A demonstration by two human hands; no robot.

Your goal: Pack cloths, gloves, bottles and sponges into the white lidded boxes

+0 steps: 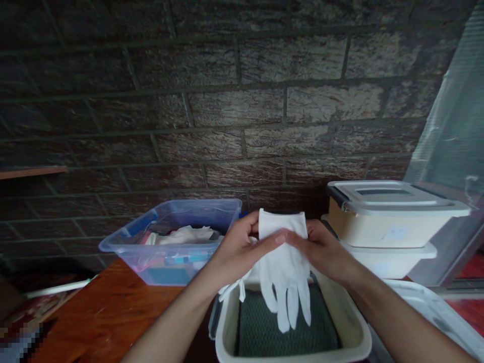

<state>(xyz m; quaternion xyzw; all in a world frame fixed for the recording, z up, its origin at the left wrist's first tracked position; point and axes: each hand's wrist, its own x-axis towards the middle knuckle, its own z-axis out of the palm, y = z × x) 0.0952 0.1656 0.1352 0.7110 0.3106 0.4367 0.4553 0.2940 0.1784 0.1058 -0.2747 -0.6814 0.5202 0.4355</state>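
Observation:
A white glove (283,275) hangs fingers down between my two hands, its cuff at the top. My left hand (251,242) grips the cuff's left side, thumb across the front. On the right side my right hand (315,247) pinches the same glove, its thumb meeting the left one. A second white glove (236,290) dangles below my left hand, partly hidden behind my wrist and the first glove. Beneath both gloves stands an open cream storage box (357,333) with dark green textured fabric (280,338) inside.
A clear blue plastic bin (166,272) holding white cloth items stands at left on the wooden table (94,307). Two lidded cream boxes (381,227) are stacked at right. A pale lid (434,312) lies near my right forearm. A brick wall (227,111) rises behind.

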